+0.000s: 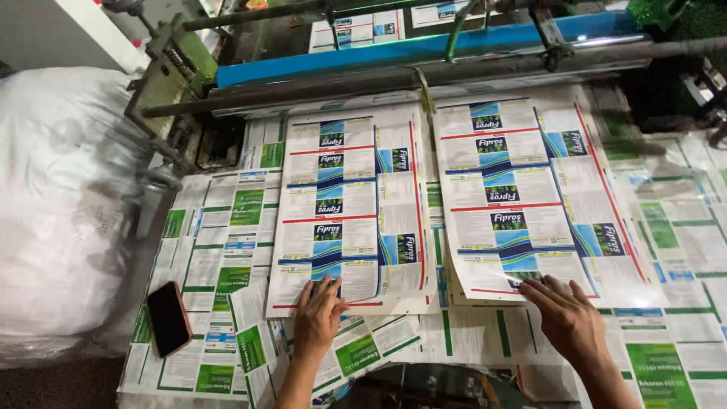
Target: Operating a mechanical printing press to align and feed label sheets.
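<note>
Two stacks of glossy printed label sheets lie side by side below a machine's rollers. My left hand (pixel 318 314) rests flat, fingers spread, on the near edge of the left stack (pixel 348 212). My right hand (pixel 564 314) lies flat with fingers apart on the near edge of the right stack (pixel 522 197). Both stacks show white panels with blue, red and green printing. Neither hand grips anything.
The table (pixel 681 250) is covered with older green and white printed sheets. A dark phone (pixel 168 318) lies at the near left. A big white plastic sack (pixel 60 204) stands on the left. Grey rollers (pixel 394 76) and a blue bar (pixel 424 47) cross the back.
</note>
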